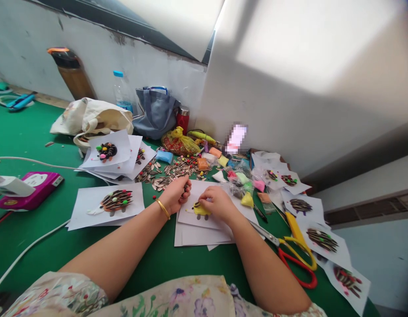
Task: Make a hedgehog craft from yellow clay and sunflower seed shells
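My left hand [178, 195], with a gold bangle at the wrist, is curled closed around dark striped sunflower seeds that show between the fingers. My right hand [217, 202] pinches at the top of a yellow clay hedgehog [200, 209] on a white paper sheet [204, 223]. A dark seed shows by the fingertips, partly hidden. The hedgehog has grey feet and a few dark seeds on its back. Beyond my left hand lies a pile of loose sunflower seeds [164, 178]. Bags of coloured clay lie past the right hand, among them a yellow lump [247, 200].
Scissors [284, 246] with red and yellow handles lie by my right forearm. Finished seed hedgehog cards [81, 207] lie left, with more [322, 237] along the right edge. Behind stand a blue-grey bag [156, 114], a cloth bag [91, 114] and a lit phone [236, 138].
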`<action>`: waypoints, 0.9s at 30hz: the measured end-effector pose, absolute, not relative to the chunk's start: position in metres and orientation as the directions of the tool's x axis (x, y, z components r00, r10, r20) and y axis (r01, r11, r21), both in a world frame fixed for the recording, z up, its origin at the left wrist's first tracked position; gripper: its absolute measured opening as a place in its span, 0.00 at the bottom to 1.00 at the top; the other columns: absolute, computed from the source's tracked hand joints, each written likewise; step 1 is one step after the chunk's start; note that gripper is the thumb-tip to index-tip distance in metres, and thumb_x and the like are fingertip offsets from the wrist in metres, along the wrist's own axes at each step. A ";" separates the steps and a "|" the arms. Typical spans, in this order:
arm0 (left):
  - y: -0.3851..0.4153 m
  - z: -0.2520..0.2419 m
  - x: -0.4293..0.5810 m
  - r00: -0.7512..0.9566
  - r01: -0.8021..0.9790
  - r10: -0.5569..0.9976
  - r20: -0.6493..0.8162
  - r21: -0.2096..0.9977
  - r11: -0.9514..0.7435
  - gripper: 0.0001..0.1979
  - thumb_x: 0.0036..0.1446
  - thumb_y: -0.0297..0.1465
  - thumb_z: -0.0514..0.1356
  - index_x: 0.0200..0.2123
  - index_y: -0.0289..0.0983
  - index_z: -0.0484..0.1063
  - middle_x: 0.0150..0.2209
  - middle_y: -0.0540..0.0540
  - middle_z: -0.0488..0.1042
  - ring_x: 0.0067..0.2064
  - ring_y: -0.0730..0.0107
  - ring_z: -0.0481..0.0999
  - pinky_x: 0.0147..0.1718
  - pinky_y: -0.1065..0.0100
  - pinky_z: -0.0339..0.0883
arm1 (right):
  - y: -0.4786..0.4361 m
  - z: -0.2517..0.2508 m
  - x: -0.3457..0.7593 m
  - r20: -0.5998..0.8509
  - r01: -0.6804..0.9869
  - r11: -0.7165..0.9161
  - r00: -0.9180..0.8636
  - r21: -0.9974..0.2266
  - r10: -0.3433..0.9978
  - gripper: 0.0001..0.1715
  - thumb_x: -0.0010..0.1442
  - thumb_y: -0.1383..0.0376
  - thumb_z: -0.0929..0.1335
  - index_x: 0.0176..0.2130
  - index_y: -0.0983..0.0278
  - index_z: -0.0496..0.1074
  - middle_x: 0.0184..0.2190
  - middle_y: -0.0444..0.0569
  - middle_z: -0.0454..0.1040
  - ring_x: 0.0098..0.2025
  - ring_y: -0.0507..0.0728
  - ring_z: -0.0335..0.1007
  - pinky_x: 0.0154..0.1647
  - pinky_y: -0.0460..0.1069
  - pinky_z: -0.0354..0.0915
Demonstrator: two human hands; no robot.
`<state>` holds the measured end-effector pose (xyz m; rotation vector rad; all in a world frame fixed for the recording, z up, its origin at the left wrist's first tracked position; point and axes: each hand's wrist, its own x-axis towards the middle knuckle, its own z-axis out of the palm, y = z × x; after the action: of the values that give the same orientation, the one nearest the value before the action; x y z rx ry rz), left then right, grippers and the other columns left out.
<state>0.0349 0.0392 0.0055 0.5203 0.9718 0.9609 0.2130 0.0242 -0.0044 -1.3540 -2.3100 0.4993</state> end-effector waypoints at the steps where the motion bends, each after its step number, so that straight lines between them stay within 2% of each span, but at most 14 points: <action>1: 0.039 0.006 0.035 0.221 -0.441 0.864 -0.452 0.743 0.502 0.13 0.61 0.37 0.55 0.27 0.36 0.63 0.20 0.56 0.59 0.13 0.85 0.54 0.10 0.82 0.38 | 0.024 -0.004 0.213 0.167 0.738 0.462 -0.441 -0.492 0.882 0.07 0.55 0.69 0.71 0.31 0.59 0.81 0.30 0.46 0.75 0.37 0.55 0.69 0.42 0.49 0.62; 16: 0.040 0.004 0.035 0.223 -0.427 0.872 -0.436 0.760 0.490 0.12 0.58 0.36 0.57 0.26 0.36 0.63 0.20 0.56 0.59 0.13 0.85 0.54 0.10 0.81 0.38 | 0.026 -0.003 0.211 0.160 0.769 0.561 -0.540 -0.306 0.827 0.06 0.54 0.69 0.72 0.31 0.58 0.81 0.31 0.46 0.76 0.36 0.55 0.68 0.39 0.49 0.60; 22: 0.040 0.004 0.035 0.220 -0.423 0.872 -0.437 0.763 0.489 0.12 0.59 0.36 0.57 0.26 0.36 0.62 0.20 0.56 0.59 0.13 0.85 0.54 0.10 0.81 0.38 | 0.024 0.002 0.211 0.121 0.787 0.533 -0.523 -0.310 0.843 0.06 0.56 0.68 0.71 0.32 0.58 0.80 0.32 0.47 0.77 0.37 0.56 0.69 0.40 0.49 0.61; 27: 0.040 0.004 0.035 0.217 -0.419 0.869 -0.445 0.761 0.494 0.11 0.59 0.35 0.56 0.27 0.36 0.62 0.20 0.56 0.59 0.14 0.85 0.54 0.10 0.81 0.38 | 0.022 0.005 0.212 0.091 0.759 0.549 -0.556 -0.350 0.826 0.13 0.58 0.70 0.69 0.40 0.57 0.79 0.35 0.46 0.78 0.39 0.55 0.71 0.41 0.49 0.62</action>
<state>0.0351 0.0399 0.0040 0.5497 0.9849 0.9567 0.2120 0.0224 0.0054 -1.3269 -2.5414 0.3983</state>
